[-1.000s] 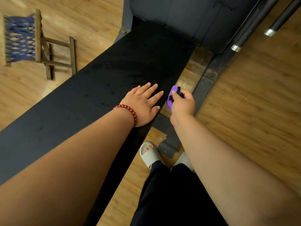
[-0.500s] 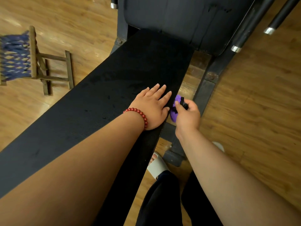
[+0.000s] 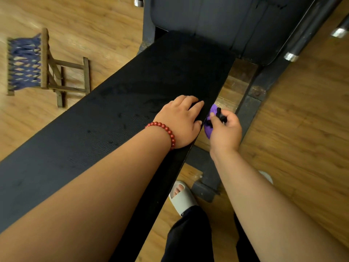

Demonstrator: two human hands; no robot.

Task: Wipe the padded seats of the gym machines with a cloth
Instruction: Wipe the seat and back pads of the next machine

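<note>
Head view, and far left a small wooden folding stool with a blue woven seat [image 3: 28, 63] stands on the warm wood-plank floor [image 3: 105, 25], well clear of the action. Moving in, the long black textured padded bench seat [image 3: 113, 120] runs diagonally across, with dark smears and flecks midway along it. Damp streaks from wiping, I'd guess, so the top looks partly done. The left hand [image 3: 179, 121], a red bead bracelet [image 3: 171, 133] at the wrist, lies palm-down on the pad near its right edge, fingers loosely bent, gripping nothing. Just beside it, the right hand [image 3: 226, 130] pinches a bunched purple cloth [image 3: 207, 131] between thumb and fingers, something black caught up in the bundle. The cloth sits at the pad's side edge, off the top surface; whether it touches the edge I can't tell. By my reckoning that edge is the job in hand, and the far stretch toward the upright dark back pad [image 3: 198, 17], plus any other machines, is left. Lower down, a white slide sandal [image 3: 182, 200] stands beside the dark steel frame [image 3: 247, 112]. Chrome-capped black bars [image 3: 290, 57] angle away far right.
</note>
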